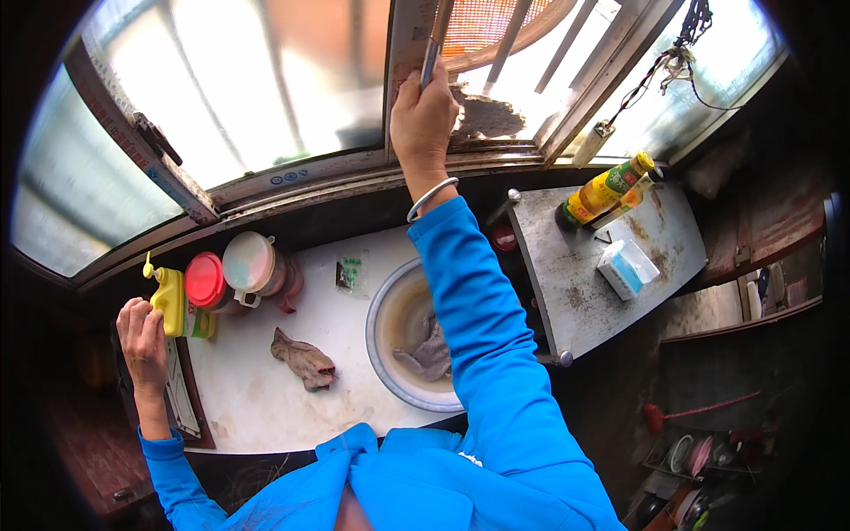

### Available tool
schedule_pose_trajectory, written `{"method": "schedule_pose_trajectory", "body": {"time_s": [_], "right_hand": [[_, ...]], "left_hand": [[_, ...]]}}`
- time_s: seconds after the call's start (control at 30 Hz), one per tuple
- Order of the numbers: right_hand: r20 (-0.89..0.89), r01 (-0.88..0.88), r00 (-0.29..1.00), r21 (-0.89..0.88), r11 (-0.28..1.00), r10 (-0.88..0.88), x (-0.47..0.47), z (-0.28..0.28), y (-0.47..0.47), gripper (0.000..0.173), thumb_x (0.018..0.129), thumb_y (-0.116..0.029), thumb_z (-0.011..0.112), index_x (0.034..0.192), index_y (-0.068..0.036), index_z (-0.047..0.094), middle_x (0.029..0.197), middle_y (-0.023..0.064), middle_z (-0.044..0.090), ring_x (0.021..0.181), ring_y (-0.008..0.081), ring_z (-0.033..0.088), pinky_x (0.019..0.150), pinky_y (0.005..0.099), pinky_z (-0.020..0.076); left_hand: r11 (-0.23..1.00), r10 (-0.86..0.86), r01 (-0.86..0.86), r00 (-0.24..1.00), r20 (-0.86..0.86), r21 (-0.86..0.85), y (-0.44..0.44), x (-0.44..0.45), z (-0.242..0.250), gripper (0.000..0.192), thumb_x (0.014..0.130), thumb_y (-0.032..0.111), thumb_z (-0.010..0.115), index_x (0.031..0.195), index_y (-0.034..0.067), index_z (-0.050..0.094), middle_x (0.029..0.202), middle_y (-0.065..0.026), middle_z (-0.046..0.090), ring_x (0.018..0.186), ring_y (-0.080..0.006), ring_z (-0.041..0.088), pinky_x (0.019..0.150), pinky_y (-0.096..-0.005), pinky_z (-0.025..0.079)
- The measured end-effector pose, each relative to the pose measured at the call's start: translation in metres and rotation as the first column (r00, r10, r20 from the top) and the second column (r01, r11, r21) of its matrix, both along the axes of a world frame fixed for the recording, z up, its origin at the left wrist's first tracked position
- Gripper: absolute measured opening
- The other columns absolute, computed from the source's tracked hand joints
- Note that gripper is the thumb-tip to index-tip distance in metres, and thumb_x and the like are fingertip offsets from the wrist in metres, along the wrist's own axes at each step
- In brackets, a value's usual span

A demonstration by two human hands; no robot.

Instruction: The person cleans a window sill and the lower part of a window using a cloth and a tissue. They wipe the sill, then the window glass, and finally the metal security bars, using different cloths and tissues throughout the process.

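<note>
My right hand (425, 116) is raised at the window, its fingers closed around a metal-ended rod (431, 53); a bangle circles the wrist. At the left, my left hand (145, 342) is beside a yellow pump bottle (170, 302), fingers bent; whether they touch it is unclear. On the white tabletop (246, 411) lies a crumpled grey-brown cloth (304, 362). A round basin (378, 332), partly hidden by my right sleeve, holds cloudy water and a wet grey cloth (431, 352).
A red-lidded container (204, 280) and a pale-lidded jar (249, 262) stand near the window frame (305, 182). A small packet (352, 272) lies behind the basin. Bottles (601, 192) and an opened small box (627, 269) occupy the metal-topped stand (578, 318). Wires hang at upper right.
</note>
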State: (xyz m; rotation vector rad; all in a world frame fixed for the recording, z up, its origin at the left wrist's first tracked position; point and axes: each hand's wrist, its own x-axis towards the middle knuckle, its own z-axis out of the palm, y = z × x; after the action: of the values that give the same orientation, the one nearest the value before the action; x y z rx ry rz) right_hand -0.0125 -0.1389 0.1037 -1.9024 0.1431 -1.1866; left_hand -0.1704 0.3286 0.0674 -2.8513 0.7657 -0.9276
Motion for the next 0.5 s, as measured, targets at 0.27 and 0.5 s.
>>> {"method": "schedule_pose_trajectory", "body": {"time_s": [0.27,0.5], "right_hand": [[0.003,-0.157,0.988,0.064,0.986,0.157,-0.004,-0.005,0.025,0.039,0.102,-0.006,0.051,0.139,0.007,0.049,0.118,0.0278,0.068,0.107,0.0444,0.067,0.094,0.0464,0.0556],[0.227,-0.116,0.967,0.004,0.993,0.112,-0.001,-0.015,0.029,0.041,0.102,-0.009,0.053,0.139,0.008,0.05,0.116,0.0298,0.067,0.106,0.0441,0.068,0.09,0.0445,0.0563]], "left_hand": [[1.0,0.015,-0.015,1.0,0.005,-0.016,0.001,-0.008,-0.004,0.015,0.081,-0.006,0.071,0.092,0.001,0.064,0.104,-0.0121,0.06,0.112,-0.0335,0.06,0.098,-0.0452,0.048],[1.0,-0.004,0.003,0.999,-0.053,-0.007,-0.026,-0.009,0.004,0.015,0.079,-0.004,0.071,0.091,0.001,0.063,0.102,-0.0119,0.06,0.109,-0.0337,0.06,0.095,-0.045,0.048]]}}
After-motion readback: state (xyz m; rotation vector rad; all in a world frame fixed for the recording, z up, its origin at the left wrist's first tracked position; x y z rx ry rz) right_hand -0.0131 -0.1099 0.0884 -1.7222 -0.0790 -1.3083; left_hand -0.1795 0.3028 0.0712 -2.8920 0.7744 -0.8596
